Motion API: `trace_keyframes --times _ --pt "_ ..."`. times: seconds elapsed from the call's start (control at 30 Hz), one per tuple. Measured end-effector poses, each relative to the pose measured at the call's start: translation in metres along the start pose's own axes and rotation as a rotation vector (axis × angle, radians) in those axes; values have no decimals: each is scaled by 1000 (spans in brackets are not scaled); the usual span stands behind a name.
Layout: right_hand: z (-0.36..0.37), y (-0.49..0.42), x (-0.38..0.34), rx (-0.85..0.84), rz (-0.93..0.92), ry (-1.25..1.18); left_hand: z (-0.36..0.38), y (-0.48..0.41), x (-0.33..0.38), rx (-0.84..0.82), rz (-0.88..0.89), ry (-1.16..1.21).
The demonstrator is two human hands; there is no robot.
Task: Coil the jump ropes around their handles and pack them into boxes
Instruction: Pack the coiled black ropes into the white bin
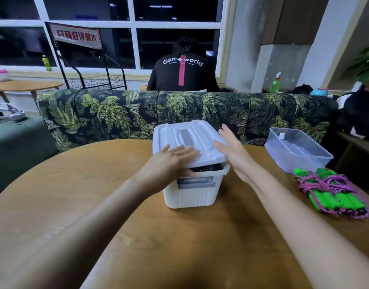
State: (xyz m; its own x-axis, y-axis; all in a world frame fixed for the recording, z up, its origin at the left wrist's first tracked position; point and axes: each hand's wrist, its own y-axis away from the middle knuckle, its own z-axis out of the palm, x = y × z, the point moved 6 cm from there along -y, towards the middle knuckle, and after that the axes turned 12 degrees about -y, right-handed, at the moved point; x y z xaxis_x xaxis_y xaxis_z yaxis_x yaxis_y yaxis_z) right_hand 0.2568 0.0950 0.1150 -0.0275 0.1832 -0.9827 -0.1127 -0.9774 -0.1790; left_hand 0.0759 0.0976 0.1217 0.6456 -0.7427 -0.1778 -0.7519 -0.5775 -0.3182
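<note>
a round wooden bench (pixel 75 205) filled the foreground, seen from the head of a person whose two bare arms reached forward over it. near the middle stood a white ribbed box (pixel 192 195) with a pale lid (pixel 179 130) laid on top. the lid sat slightly askew and raised at the near edge, and something dark showed through the gap there; what it was could not be told.

the left hand (pixel 171 161) lay flat on the near part of the lid, fingers straight and a little spread, the thumb lower down along the box's near rim. the right hand (pixel 233 151) was spread too, fingers straight and close together, held edge-on at the lid's right side with the thumb over the lid. whether it touched the lid could not be told.

to the right on the bench, well apart from the box, lay a bundle of jump ropes (pixel 333 190) with bright green handles and pink-purple cord wound round them. just behind the bundle stood a clear plastic tub (pixel 317 155) without a lid.

behind the bench ran a sofa (pixel 108 113) in a palm-leaf print. beyond it a person in a black shirt (pixel 182 74) sat facing a dark window, back turned. a green spray bottle (pixel 275 83) stood further right.
</note>
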Motion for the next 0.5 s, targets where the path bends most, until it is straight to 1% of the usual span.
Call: trace_keyframes --times 0.03,0.07,0.13,0.2,0.23,0.3,0.37,0.4,0.43,0.5 --pt "-2 1 7 -4 6 18 2 0 1 -21 -1 34" --pt "-3 2 12 -6 9 32 5 2 3 2 9 54" --pt "-4 5 18 -8 4 67 7 5 6 84 41 22" --pt "-5 7 21 -5 -9 102 13 8 3 101 33 -15" --pt "-5 7 22 1 -19 109 16 9 -1 94 0 -9" --pt "-7 5 22 11 -34 141 14 13 -15 146 -159 74" --pt "-8 5 20 2 -80 256 13 18 -37 209 -381 244" --pt "-8 5 20 -17 -121 354 17 21 -46 193 -467 360" --pt "-7 5 20 -48 -167 470 21 24 -51 158 -508 463" --pt "-5 9 23 -115 -264 675 32 27 -51 86 -485 539"
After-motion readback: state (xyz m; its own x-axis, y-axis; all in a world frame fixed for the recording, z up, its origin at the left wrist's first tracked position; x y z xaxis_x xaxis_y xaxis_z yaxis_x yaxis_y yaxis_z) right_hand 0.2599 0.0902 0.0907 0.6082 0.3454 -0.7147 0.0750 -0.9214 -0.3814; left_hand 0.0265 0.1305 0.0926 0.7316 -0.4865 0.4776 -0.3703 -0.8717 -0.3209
